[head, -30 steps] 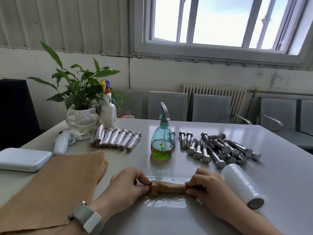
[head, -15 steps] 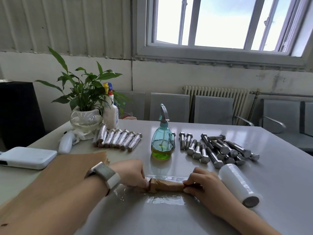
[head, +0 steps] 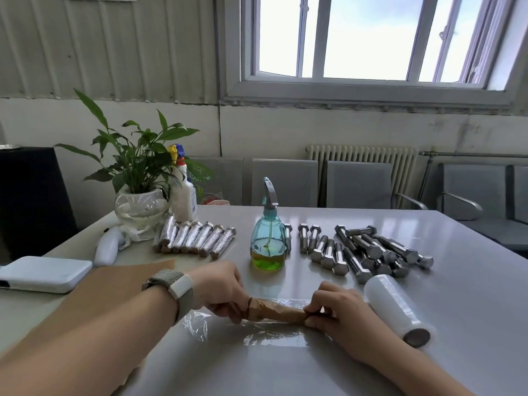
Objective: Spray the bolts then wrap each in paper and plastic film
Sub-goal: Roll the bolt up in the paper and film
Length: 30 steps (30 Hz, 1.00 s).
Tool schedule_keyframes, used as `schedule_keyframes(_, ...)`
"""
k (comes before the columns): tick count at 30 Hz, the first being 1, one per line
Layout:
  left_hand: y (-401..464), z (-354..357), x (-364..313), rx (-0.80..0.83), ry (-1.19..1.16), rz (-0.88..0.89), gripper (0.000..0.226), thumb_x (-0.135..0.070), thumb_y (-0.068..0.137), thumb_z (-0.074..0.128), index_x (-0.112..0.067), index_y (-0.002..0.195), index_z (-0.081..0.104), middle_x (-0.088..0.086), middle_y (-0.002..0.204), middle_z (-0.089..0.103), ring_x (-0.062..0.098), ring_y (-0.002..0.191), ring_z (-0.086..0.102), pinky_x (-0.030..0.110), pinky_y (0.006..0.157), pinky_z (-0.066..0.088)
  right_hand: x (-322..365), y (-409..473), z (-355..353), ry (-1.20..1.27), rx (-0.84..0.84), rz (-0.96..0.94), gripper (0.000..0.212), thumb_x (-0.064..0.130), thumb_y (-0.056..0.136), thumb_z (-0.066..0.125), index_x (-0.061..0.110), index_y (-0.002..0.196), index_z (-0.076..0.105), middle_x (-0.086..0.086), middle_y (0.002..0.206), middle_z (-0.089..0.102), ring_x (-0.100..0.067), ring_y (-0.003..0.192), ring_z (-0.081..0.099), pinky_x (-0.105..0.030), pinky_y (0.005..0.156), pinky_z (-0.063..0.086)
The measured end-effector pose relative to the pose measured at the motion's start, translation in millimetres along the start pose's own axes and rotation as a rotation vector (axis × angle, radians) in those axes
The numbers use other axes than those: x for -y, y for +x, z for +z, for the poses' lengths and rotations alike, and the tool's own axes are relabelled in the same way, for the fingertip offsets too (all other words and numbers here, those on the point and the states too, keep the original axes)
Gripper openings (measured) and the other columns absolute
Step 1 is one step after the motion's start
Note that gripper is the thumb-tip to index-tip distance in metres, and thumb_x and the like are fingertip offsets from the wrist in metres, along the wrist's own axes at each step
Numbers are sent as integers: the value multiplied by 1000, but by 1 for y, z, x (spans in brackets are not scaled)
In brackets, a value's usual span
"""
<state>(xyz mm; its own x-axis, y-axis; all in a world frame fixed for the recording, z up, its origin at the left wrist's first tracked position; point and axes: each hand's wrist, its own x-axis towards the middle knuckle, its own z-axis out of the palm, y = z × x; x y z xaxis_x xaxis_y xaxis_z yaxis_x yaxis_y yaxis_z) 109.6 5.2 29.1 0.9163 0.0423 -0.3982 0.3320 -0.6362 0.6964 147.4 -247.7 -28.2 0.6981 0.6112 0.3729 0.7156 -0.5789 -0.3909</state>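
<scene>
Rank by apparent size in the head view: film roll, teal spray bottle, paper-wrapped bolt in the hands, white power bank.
1. white power bank
2. teal spray bottle and film roll: look alike, and the roll lies nearer the camera, so unranked
3. paper-wrapped bolt, ends covered by the left hand and right hand

Bright window [head: 368, 38] over a white radiator [head: 361, 157], grey chairs [head: 358, 184] behind the table [head: 471, 295].

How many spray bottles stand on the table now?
2. The teal spray bottle stands mid-table, between the wrapped bolts and the bare bolts. The white spray bottle stands behind the plant, partly hidden by leaves.
</scene>
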Motion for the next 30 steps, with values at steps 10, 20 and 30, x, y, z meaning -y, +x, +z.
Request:
schedule_keyframes(10, -4, 12, 12, -118, -312, -5, 32, 6, 78, 67, -7, 103, 54, 8, 59, 68, 22, 54, 69, 19, 40, 44, -1, 1, 1, -13, 19, -19, 9, 30, 82, 77, 25, 86, 70, 25, 84, 49, 13, 74, 44, -21, 75, 37)
schedule_keyframes(20, -2, 17, 2, -160, -53, 48, 31, -12, 86, 73, -16, 107, 51, 9, 72, 69, 20, 51, 68, 22, 42, 48, 0, 2, 1, -24, 36, -13, 8, 30, 84, 75, 25, 87, 70, 22, 89, 54, 14, 77, 42, -30, 83, 42)
schedule_keyframes(30, -10, 8, 1, -103, -329, -46, 17, -12, 95, 58, 4, 100, 57, 15, 64, 68, 28, 52, 69, 31, 48, 58, 1, 2, 0, -5, 16, -24, 8, 27, 83, 77, 23, 88, 73, 25, 83, 51, 14, 75, 46, -20, 77, 39)
